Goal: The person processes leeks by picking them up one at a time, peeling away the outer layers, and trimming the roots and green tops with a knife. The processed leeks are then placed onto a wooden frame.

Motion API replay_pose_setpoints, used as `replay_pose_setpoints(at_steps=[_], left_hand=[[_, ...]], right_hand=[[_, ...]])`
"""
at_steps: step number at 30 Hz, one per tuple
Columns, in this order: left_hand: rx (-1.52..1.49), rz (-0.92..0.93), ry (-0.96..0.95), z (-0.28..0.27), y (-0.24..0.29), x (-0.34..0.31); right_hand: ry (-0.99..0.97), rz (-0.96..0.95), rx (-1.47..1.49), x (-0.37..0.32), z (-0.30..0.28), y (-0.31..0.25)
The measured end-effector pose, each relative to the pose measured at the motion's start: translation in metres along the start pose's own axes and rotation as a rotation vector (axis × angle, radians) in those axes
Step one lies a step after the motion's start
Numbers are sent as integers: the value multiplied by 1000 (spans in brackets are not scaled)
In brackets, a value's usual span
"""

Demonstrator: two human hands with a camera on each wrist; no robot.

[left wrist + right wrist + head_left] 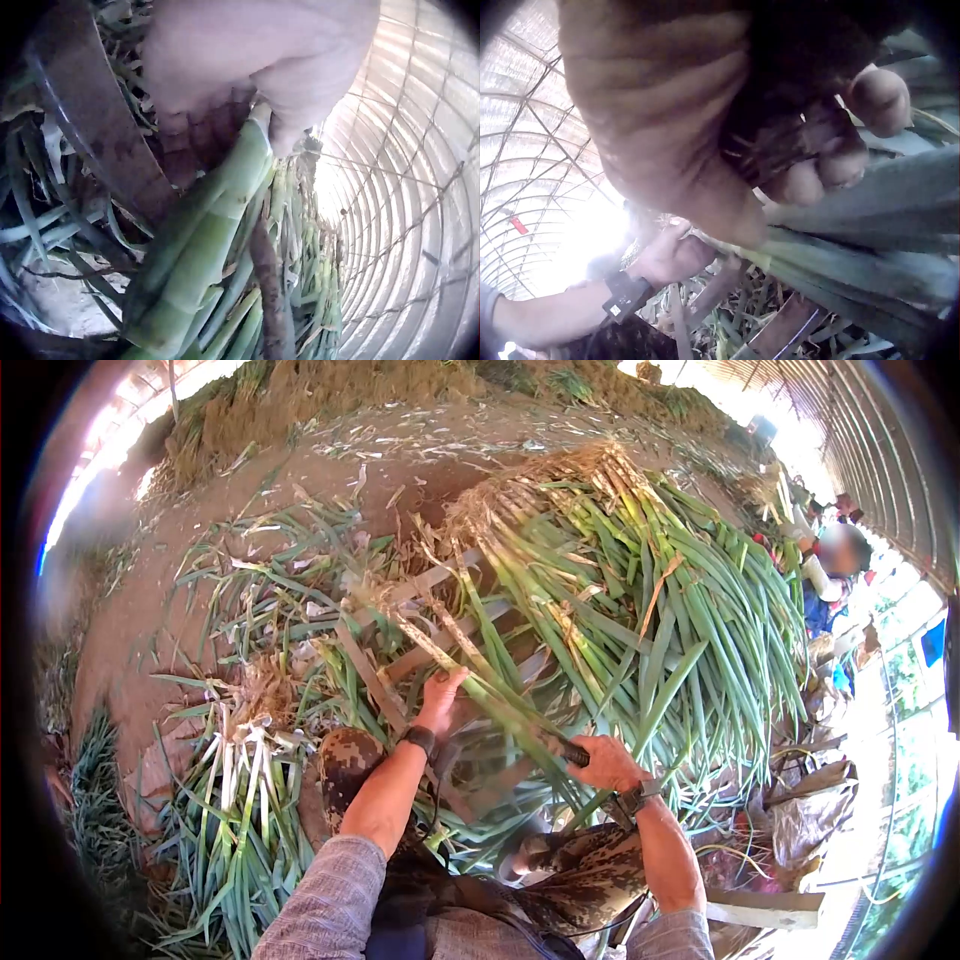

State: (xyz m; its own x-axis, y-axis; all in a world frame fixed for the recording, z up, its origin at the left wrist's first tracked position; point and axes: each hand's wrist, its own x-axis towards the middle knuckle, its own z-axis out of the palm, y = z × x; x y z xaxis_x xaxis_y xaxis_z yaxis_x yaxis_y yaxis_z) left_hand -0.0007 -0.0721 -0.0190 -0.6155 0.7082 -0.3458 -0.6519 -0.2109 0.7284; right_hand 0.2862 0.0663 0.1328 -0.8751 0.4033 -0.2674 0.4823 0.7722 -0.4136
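A long green onion (490, 698) slants across the person's lap in the head view. Around its stalk, near the pale root end, curls the left hand (440, 698); the left wrist view shows the layered green stalk (202, 247) coming out below that hand. The right hand (605, 763) grips a short dark handle (577, 754) beside the leaves. In the right wrist view the fingers (844, 161) bend round something dark, and the thumb lies against the broad leaves (855, 240). What the handle belongs to is hidden.
A big heap of untrimmed green onions (690, 590) lies ahead and right. Peeled white-stemmed onions (245, 760) are bundled at left. Wooden slats (370, 675) stand before the knees, among leaf scraps (270, 580). Another person (835, 565) is at far right.
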Motion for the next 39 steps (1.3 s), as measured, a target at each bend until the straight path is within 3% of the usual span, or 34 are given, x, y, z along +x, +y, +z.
replay_pose_setpoints(at_steps=[2,6,8,11,14,17,19,21,26,32,35,37,39], left_hand=[[96,90,69,5,-4,-2],[221,76,91,8,-20,1],[-10,-98,-101,14,-10,-12],[-92,-160,-147,22,-1,-17],[-99,-135,-223,14,-15,-5],[-17,-54,-175,18,-17,-10],[34,-36,-140,15,-26,-4],[85,-18,-106,17,-31,-8],[274,-114,-249,15,-55,-19],[201,-186,-288,26,-56,-44],[221,-169,-352,29,-55,-54],[273,-121,-414,27,-58,-57],[157,-207,-403,24,-67,-59]], right_hand=[[-4,-3,27,1,0,-2],[-48,68,-16,6,0,3],[-20,59,-15,8,4,5],[14,20,-2,14,8,6],[55,35,-46,19,9,0],[31,6,-49,22,-1,-16],[1,147,-24,24,-8,-30],[23,126,-39,30,2,-18],[90,39,-11,37,6,-20],[106,-26,-42,47,10,-23],[22,70,-63,52,6,-33],[46,-64,-4,53,6,-38],[15,-34,-26,61,7,-42]])
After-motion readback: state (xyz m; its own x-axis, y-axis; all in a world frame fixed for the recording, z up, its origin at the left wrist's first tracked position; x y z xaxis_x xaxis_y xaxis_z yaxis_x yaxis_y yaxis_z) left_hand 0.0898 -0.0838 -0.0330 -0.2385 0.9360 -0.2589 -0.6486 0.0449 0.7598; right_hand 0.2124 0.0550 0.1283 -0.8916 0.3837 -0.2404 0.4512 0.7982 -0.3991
